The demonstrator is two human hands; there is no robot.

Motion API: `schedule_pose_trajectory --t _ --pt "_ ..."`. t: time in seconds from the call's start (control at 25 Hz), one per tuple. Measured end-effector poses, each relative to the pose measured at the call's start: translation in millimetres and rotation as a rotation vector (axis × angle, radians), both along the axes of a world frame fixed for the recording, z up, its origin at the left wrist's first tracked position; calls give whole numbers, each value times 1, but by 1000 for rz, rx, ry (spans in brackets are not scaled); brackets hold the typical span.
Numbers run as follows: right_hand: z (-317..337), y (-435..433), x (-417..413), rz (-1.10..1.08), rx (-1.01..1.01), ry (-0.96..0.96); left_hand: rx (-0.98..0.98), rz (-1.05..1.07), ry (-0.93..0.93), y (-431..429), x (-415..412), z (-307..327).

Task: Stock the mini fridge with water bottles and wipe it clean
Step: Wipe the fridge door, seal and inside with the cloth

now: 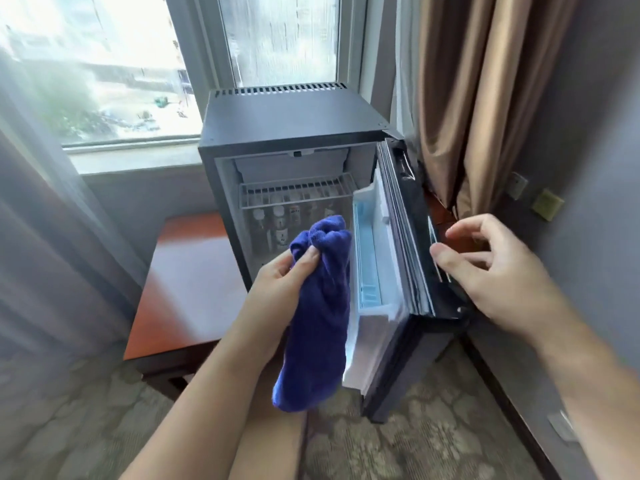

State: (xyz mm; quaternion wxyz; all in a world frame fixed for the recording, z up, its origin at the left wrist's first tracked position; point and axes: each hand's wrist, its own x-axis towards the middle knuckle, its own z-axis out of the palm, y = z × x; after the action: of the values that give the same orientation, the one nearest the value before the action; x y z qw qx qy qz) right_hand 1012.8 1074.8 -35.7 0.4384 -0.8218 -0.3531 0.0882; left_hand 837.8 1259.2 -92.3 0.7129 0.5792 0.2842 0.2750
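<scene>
In the middle of the picture the left hand (280,275) squeezes a blue cloth (320,306), while the right hand (491,271), fingers loose, reaches the open fridge door (408,254), with bottles (277,226) inside.

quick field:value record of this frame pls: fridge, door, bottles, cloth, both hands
fridge: black mini fridge by the window, on a wooden table
door: door open, hinged on the right
bottles: water bottles standing below the wire shelf; count unclear
cloth: blue cloth hanging in front of the opening
left hand: left hand grips the cloth
right hand: right hand at the door's outer edge, fingers loosely curled; contact unclear
</scene>
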Motion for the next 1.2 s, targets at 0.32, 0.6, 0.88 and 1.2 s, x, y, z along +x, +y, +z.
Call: schedule_pose_trajectory --t 0.32,0.6,0.88,1.2 --pt "20 24 75 204 -542 -170 130 38 85 5 99 2" --pt "24 43 82 218 -411 -385 130 59 117 24 135 -1" --pt "33 37 123 77 -165 -299 114 98 68 60 176 -4" --pt "25 52 148 10 -93 -163 304 181 123 71 244 4"
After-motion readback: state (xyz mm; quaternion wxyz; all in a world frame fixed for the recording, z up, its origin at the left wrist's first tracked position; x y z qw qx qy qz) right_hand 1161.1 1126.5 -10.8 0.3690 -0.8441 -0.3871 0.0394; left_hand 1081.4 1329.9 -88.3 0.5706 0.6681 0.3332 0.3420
